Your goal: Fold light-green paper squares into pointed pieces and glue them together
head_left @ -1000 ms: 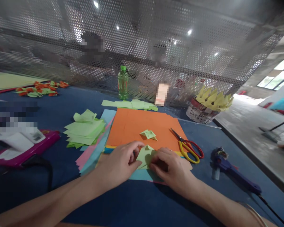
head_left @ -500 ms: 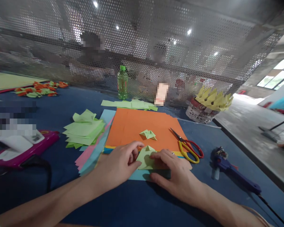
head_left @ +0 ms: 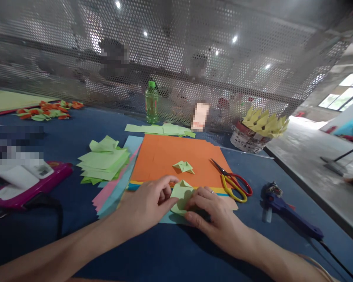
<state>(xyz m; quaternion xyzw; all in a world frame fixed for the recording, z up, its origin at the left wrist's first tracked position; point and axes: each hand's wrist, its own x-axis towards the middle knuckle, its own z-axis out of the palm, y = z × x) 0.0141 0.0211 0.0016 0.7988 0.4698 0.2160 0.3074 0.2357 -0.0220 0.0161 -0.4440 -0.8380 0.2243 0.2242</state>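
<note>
Handling paper: we count two hands on one green sheet (head_left: 181,196), which lies low on the coloured stack, at its near edge.
Left hand (head_left: 153,199): fingers curled, thumb and forefinger narrowly apart, thumb touching the sheet's left side; we cannot tell whether it pinches.
Right hand (head_left: 213,207): fingers bent over the sheet's right side, thumb by the lower edge; its grip we cannot tell. One ring.
Glue gun (head_left: 291,215): one, blue, lying to our right on the blue table (head_left: 129,254).
Magenta device (head_left: 60,174): one, at our left, partly blurred.
Scissors (head_left: 233,184): one pair, one red handle and one yellow, blades on the orange paper (head_left: 161,156).
Folded green piece (head_left: 184,167): one, just beyond the sheet in hand, on the orange.
Green squares (head_left: 104,162): one loose stack, overlapping too much for us to count.
Green strips (head_left: 161,128): several, beyond the orange.
Pot (head_left: 245,138): one, with yellow paper points (head_left: 263,121) rising from it in rows.
Bottle (head_left: 151,103): one, upright, green-capped; its fill we cannot tell.
Orange-and-green pieces (head_left: 51,109): one heap, far left.
Perforated screen (head_left: 164,47): one, behind everything on the table.
</note>
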